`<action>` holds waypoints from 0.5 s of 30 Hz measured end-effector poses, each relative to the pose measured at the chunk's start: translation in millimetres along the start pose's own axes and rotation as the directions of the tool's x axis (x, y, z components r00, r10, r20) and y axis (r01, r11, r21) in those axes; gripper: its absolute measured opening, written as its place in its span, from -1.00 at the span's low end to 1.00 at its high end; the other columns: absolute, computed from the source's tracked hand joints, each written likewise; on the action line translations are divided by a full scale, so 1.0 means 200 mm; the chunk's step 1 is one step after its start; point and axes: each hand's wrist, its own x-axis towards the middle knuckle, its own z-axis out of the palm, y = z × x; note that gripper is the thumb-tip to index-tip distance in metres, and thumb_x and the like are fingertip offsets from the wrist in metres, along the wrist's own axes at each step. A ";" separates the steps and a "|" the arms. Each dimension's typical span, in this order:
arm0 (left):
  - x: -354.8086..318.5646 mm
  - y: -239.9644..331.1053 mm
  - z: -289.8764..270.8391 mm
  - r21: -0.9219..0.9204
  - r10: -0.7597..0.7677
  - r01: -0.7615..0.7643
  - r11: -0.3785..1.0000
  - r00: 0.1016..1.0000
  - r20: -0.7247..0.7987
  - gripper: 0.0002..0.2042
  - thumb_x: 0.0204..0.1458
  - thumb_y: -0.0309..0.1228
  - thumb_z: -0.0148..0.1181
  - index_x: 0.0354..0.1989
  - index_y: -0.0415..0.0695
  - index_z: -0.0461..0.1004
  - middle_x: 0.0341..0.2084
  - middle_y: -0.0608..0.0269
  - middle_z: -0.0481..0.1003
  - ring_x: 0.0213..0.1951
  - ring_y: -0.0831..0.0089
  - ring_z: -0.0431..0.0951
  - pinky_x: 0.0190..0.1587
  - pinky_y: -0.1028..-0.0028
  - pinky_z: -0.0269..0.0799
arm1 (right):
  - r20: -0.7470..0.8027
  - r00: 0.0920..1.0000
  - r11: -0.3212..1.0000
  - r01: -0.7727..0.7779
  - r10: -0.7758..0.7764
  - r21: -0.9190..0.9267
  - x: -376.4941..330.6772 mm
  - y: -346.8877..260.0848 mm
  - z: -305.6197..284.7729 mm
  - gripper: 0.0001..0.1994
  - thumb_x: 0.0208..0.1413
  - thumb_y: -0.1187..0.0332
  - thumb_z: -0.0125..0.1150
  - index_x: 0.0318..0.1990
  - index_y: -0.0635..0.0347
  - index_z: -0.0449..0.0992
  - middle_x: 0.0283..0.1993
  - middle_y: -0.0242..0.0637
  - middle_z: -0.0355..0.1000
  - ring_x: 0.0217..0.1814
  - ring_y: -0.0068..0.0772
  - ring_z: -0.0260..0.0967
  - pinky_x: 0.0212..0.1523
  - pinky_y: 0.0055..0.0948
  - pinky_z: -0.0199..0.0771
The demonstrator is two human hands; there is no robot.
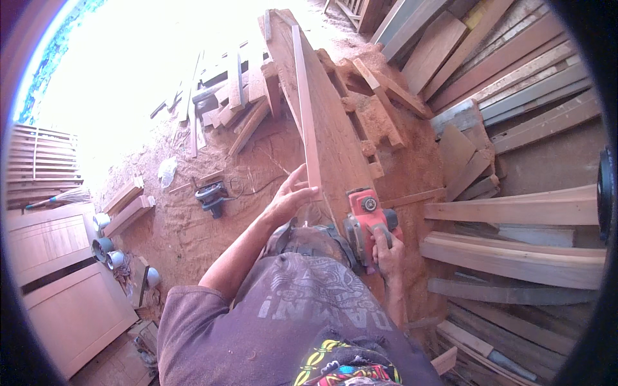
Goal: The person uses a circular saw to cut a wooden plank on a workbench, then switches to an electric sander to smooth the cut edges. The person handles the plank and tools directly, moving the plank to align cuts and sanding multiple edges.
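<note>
A long, narrow wooden strip (304,96) lies along a wide wooden board (338,122) that runs away from me. My left hand (291,197) is at the strip's near end, with fingers and thumb about its edges; the side away from me is partly hidden. My right hand (390,257) is wrapped round the handle of a red electric hand planer (365,209). The planer sits at the near right end of the board, close to my waist. Its underside is out of sight.
Timber is stacked along the right, including thick curved beams (515,257). Wood offcuts (238,96) lie beyond the board's left side. A blue power tool (211,197) rests on the sawdust-covered ground. Wooden panels (77,296), cans (102,248) and a plastic bag (167,172) are at left.
</note>
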 end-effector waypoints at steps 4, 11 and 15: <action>-0.10 0.24 0.17 -0.040 0.104 -0.101 0.994 0.993 0.057 -0.09 0.25 -0.39 0.37 0.67 -0.05 -0.10 0.23 -0.08 0.54 0.26 0.23 0.58 0.28 0.19 0.55 | 0.003 0.999 0.999 -0.041 0.041 0.004 0.01 0.02 0.00 -0.54 0.43 -0.01 0.25 -0.27 0.29 0.62 -0.62 -0.52 0.36 -0.65 -0.72 0.23 -0.65 -0.56 0.15; -0.17 0.83 0.50 0.207 0.447 -0.454 0.867 0.891 0.084 -0.01 0.13 -0.24 0.53 0.64 -0.14 0.00 0.13 -0.03 0.61 0.20 0.28 0.62 0.31 0.17 0.52 | 0.007 1.000 1.000 0.001 -0.001 -0.003 0.01 -0.01 0.00 -0.52 0.42 -0.05 0.25 -0.29 0.29 0.61 -0.64 -0.50 0.37 -0.67 -0.70 0.25 -0.65 -0.56 0.17; -0.15 1.05 0.60 0.253 0.502 -0.497 0.830 0.864 0.050 0.01 0.15 -0.32 0.53 0.60 -0.42 -0.08 0.15 -0.16 0.60 0.17 0.29 0.62 0.32 0.27 0.47 | 0.011 0.999 0.999 0.052 -0.053 0.009 0.03 0.03 0.00 -0.50 0.41 -0.06 0.26 -0.28 0.29 0.61 -0.64 -0.50 0.37 -0.69 -0.69 0.24 -0.65 -0.55 0.18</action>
